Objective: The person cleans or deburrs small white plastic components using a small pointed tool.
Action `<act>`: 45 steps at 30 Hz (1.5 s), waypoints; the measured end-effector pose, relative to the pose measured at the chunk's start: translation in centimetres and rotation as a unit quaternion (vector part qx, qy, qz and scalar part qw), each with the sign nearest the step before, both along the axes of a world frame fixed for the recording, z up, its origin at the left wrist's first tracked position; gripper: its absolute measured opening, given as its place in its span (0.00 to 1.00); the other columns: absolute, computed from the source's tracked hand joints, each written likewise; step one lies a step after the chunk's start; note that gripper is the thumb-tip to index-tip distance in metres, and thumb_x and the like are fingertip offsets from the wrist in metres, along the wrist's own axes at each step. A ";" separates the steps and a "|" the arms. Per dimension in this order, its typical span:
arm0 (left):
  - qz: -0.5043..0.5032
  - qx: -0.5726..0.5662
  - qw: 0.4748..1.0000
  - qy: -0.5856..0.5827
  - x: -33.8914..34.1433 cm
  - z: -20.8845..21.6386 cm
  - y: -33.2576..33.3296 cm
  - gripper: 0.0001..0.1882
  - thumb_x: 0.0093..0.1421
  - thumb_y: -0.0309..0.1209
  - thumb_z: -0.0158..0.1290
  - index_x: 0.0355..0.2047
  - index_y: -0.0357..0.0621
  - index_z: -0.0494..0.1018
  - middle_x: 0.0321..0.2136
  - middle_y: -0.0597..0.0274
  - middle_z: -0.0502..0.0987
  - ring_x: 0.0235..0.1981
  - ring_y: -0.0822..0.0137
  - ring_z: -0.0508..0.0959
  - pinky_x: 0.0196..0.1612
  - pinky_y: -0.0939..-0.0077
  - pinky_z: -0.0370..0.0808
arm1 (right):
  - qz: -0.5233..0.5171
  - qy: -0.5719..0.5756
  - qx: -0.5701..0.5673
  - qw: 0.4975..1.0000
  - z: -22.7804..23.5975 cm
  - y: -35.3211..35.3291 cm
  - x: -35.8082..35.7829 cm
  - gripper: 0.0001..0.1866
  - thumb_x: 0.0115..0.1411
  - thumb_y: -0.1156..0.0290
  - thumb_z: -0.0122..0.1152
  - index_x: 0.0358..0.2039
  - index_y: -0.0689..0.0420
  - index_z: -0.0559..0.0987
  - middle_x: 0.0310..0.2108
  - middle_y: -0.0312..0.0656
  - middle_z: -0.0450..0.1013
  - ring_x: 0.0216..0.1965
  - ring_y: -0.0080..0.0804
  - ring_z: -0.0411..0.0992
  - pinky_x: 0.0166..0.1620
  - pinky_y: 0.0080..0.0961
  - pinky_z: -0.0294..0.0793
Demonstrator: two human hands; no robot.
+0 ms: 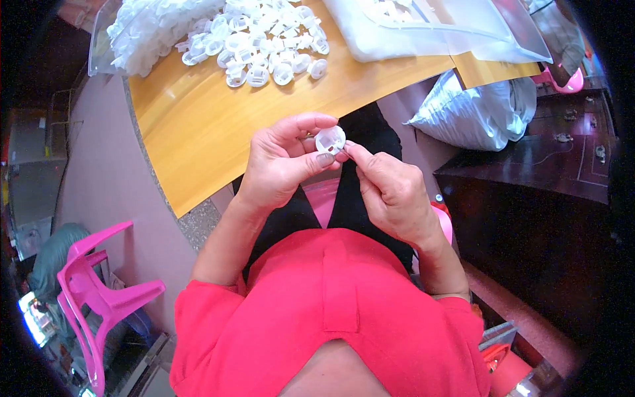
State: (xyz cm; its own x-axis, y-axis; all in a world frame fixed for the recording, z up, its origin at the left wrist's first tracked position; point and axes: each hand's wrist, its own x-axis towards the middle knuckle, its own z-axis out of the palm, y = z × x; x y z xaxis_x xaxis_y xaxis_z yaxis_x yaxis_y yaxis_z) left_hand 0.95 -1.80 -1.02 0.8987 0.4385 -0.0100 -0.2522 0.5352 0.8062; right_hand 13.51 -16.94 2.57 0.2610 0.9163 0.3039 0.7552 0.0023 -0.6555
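A small round white plastic part with cut-outs in its face is held up just off the table's near edge. My left hand grips it, thumb at its lower rim and index finger curled over the top. My right hand meets its lower right side, thumb and index finger pinched at the rim. Whether those fingertips hold a separate small piece is too small to tell. Beyond my hands, a heap of similar white plastic parts is spread on the wooden table.
At the far left of the table stands a clear bin of white pieces; a translucent tub is at the far right. A white sack sits right of the table beside a dark cabinet. A pink chair stands lower left.
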 end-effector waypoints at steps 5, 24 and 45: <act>0.006 0.035 0.999 -0.013 0.1 -0.3 -0.2 0.22 0.53 0.17 0.57 0.49 0.35 0.70 0.43 0.47 0.77 0.43 0.60 0.78 0.43 0.69 0.80 | 0.001 -0.010 -0.015 1.000 -0.1 -0.1 0.2 0.21 0.51 0.81 0.55 0.48 0.63 0.73 0.22 0.46 0.68 0.23 0.43 0.71 0.27 0.37 0.71; 0.006 0.032 0.999 -0.026 0.1 -0.9 -0.3 0.19 0.57 0.16 0.54 0.49 0.35 0.69 0.43 0.54 0.76 0.43 0.66 0.78 0.46 0.72 0.79 | 0.014 0.157 -0.007 0.988 -0.5 0.5 0.4 0.20 0.55 0.87 0.49 0.50 0.63 0.75 0.22 0.42 0.71 0.22 0.26 0.70 0.28 0.21 0.70; -0.024 -0.088 0.996 -0.003 0.5 -1.3 0.2 0.18 0.65 0.30 0.46 0.53 0.33 0.67 0.46 0.39 0.74 0.41 0.55 0.79 0.43 0.65 0.79 | -0.048 -0.038 -0.092 0.994 0.6 0.2 -0.1 0.19 0.53 0.78 0.54 0.47 0.63 0.73 0.25 0.50 0.71 0.26 0.49 0.73 0.30 0.41 0.74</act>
State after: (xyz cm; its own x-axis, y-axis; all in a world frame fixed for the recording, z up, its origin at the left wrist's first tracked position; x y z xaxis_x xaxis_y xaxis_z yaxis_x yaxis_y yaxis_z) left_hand 1.49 -1.64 -2.32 0.9187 0.3872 -0.0775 -0.2274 0.6793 0.6977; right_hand 13.41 -16.71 3.20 0.3320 0.9304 0.1556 0.7940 -0.1865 -0.5786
